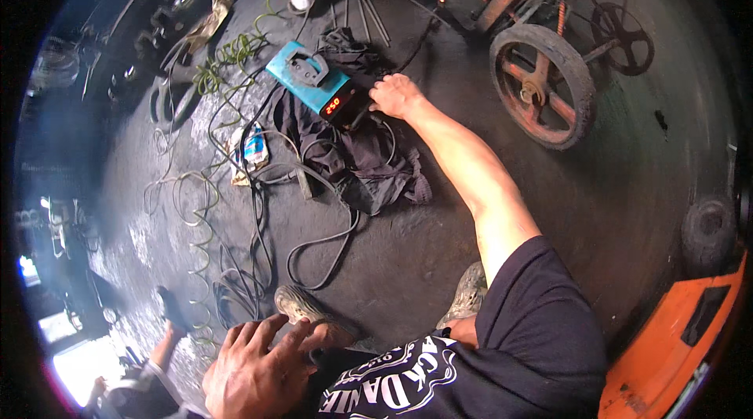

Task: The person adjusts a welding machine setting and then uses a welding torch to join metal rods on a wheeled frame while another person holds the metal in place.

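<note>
Your right grip [398,97] is by the blue box [318,96]; I can't tell if it's clamped. Your left grip [259,370] is apart. Wrinkly cloth [365,172] lies under the box.

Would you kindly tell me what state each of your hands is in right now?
Left hand: open, fingers loosely bent, nothing visibly held.
Right hand: fingers curled by the blue machine's front; whether they grip anything cannot be told.

Dark floor [416,270], black cloth [361,172], coiled green hose [235,50], cables [255,231]; rods [376,18], apparently metal
</note>
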A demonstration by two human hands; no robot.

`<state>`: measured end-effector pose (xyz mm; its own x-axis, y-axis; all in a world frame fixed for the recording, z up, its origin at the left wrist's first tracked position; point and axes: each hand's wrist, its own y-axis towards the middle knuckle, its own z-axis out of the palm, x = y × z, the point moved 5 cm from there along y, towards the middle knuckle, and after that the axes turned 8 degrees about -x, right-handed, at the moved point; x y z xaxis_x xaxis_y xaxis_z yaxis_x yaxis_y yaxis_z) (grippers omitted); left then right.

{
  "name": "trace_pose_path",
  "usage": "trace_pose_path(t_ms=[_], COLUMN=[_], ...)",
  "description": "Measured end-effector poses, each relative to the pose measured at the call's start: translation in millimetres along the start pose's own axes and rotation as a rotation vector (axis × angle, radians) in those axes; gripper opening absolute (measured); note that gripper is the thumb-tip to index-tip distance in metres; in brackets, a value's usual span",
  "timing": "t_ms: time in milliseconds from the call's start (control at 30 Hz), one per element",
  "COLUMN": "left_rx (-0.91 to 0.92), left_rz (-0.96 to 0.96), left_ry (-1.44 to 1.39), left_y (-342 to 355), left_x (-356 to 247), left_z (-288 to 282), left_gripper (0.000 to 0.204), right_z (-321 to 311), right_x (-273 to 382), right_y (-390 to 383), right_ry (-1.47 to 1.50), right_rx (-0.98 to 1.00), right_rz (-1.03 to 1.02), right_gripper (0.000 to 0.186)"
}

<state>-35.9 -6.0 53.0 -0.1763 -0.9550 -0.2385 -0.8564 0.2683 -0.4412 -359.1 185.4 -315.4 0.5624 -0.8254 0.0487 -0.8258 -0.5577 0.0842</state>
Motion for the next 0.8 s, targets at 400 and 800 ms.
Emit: trace_pose_path(t_ms=[400, 800], left_rx=[-0.020, 0.016], left_rz=[0.017, 0.052], left_ry=[0.102, -0.002], left_y=[-3, -7], left_x=[9, 27], left_z=[7, 0], left_gripper=[0.054, 0.032], right_z=[-1, 5], right_x=[-1, 1], right_y=[-1, -3], right_ry=[-0.042, -0.012], right_rx=[-0.045, -0.045], right_rz=[-0.040, -0.018], right_gripper=[0.041, 0.040])
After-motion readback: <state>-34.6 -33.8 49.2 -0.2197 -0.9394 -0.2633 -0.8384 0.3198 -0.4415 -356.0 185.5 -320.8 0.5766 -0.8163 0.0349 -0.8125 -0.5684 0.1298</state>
